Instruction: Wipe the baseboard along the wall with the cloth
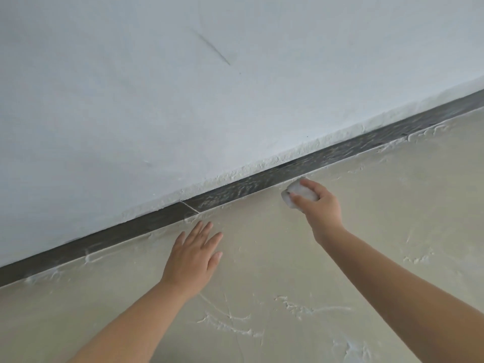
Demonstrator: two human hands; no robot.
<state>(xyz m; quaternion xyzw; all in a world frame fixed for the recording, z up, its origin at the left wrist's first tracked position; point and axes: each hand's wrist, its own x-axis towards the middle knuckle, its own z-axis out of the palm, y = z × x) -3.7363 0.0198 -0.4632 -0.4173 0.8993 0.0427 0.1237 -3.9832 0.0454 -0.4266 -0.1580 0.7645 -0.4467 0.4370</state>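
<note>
A dark tiled baseboard runs diagonally from lower left to upper right between the white wall and the floor. My right hand grips a small bunched white cloth, held on the floor right at the baseboard's lower edge. My left hand lies flat on the floor with its fingers spread, a short way below the baseboard and left of the cloth. It holds nothing.
The beige floor carries rough white plaster smears, thick along the baseboard edge and at the bottom right. The wall's lower edge is ragged plaster. A grout joint crosses the baseboard above my left hand.
</note>
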